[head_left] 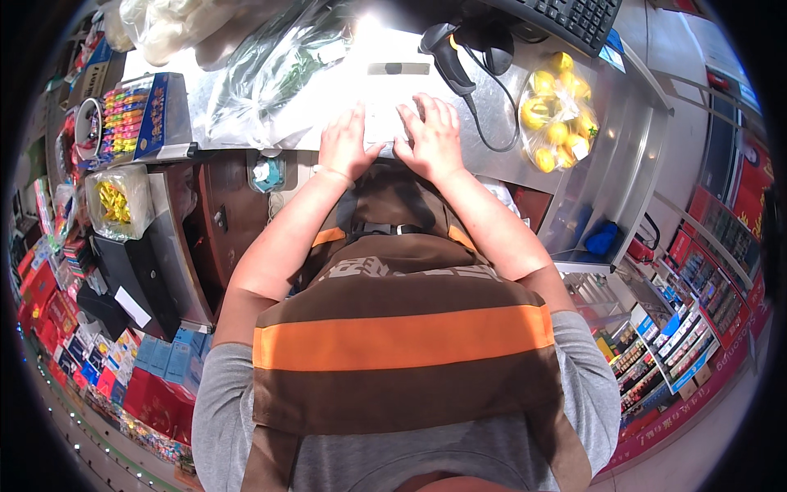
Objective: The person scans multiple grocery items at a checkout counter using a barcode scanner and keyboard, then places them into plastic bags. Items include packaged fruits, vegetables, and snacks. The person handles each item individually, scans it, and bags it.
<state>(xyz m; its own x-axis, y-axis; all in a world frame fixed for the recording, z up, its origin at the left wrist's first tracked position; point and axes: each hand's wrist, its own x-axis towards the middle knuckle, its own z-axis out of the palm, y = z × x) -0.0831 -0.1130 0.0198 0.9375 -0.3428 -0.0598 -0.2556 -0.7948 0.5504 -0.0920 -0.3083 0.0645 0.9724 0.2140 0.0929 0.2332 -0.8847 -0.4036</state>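
My left hand [348,142] lies palm down at the near edge of the metal counter [492,132], fingers extended and thumb apart. Opposite it, my right hand [433,136] rests with spread fingers. A white, overexposed item [380,123] lies between the two hands; glare hides what it is. Neither hand appears to grip anything. Left of my left hand is a knotted clear plastic bag [276,86] with green leafy vegetables inside. Beyond my right hand lies a black handheld barcode scanner [447,58] with its cable looping down. Farther right sits a clear bag of yellow fruit [556,114].
A black keyboard [575,24] stands at the back right. Another plastic bag [175,27] occupies the back left. At left are a display box of colourful packets [126,120] and a tub of yellow packets [115,202]. A metal side trough [605,190] borders the right.
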